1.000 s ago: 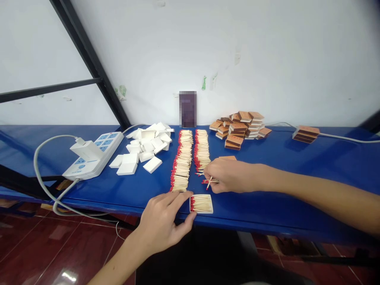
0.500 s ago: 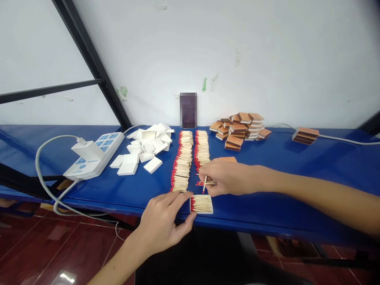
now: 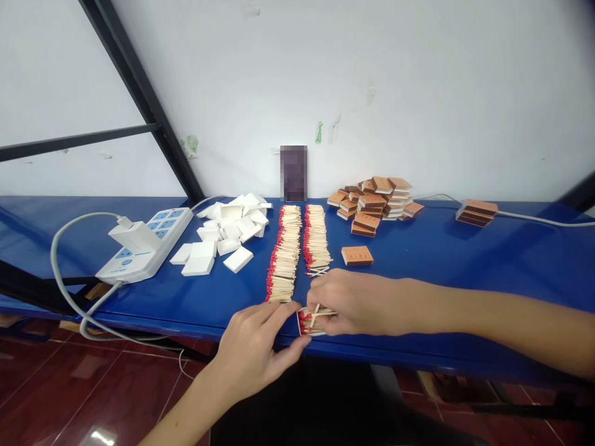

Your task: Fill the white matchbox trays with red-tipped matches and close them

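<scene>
At the table's front edge lies a small white matchbox tray [image 3: 300, 323] with red-tipped matches in it. My left hand [image 3: 260, 341] grips the tray's left end between thumb and forefinger. Over the tray's right part, my right hand [image 3: 341, 303] pinches several matches [image 3: 317, 314], one of them crosswise; the hand covers much of the tray. Behind my hands run two long rows of matches, a left row [image 3: 284, 254] and a right row [image 3: 317, 238], heads to the left. A few loose matches lie at the right row's near end.
White trays [image 3: 232, 223] are heaped at the left, beside a power strip [image 3: 149, 244] with a plugged-in charger. Brown matchboxes [image 3: 372, 201] are piled at the right. One matchbox [image 3: 357, 255] lies nearer, and a small stack [image 3: 477, 212] stands farther right. A dark pixelated rectangle [image 3: 294, 173] is at the wall.
My right hand has moved down and toward me, bringing its matches from above the tray's far side onto the tray. The single matchbox now shows fully. My left hand stays on the tray.
</scene>
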`<action>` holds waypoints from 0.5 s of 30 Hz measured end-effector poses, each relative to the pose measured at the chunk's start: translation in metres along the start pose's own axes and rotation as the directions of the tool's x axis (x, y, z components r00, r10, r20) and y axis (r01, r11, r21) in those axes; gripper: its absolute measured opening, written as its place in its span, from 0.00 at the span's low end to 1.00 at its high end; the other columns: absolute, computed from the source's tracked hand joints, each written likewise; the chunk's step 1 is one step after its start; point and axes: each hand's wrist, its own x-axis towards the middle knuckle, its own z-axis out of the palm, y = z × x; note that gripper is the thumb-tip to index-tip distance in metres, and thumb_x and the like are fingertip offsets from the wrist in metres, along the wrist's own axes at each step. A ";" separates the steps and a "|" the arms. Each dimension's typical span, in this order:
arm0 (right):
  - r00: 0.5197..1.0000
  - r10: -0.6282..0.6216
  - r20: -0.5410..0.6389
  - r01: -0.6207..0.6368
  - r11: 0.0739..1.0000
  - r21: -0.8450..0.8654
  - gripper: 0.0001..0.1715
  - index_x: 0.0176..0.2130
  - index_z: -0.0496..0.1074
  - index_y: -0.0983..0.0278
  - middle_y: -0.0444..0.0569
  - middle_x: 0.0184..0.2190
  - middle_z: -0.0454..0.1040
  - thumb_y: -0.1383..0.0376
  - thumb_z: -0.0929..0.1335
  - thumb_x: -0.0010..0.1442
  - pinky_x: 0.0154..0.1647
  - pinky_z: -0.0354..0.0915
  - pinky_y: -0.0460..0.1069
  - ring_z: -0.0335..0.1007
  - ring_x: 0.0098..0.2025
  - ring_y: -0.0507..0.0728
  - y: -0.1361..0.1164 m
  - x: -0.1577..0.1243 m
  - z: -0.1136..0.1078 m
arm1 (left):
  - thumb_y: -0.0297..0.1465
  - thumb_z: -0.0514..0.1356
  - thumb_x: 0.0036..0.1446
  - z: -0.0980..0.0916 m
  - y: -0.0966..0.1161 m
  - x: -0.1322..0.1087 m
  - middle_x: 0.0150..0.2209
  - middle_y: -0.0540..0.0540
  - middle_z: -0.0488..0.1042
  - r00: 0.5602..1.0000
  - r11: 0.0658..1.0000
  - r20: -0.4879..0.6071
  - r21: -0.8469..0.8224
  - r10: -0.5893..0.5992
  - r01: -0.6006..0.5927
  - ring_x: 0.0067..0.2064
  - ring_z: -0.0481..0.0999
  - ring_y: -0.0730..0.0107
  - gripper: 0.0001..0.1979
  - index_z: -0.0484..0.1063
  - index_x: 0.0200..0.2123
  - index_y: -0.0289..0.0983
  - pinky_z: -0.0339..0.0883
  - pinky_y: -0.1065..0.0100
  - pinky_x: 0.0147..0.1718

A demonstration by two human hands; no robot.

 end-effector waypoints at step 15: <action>1.000 0.006 -0.026 -0.005 0.999 0.053 0.03 0.37 0.75 0.66 0.47 0.34 0.75 0.69 0.69 0.63 0.40 0.61 0.48 0.69 0.38 0.54 -0.001 -0.010 -0.006 | 0.39 0.61 0.64 0.001 -0.001 0.000 0.43 0.46 0.82 0.999 1.000 -0.029 0.002 0.020 -0.020 0.37 0.83 0.60 0.15 0.69 0.51 0.40 0.75 0.62 0.35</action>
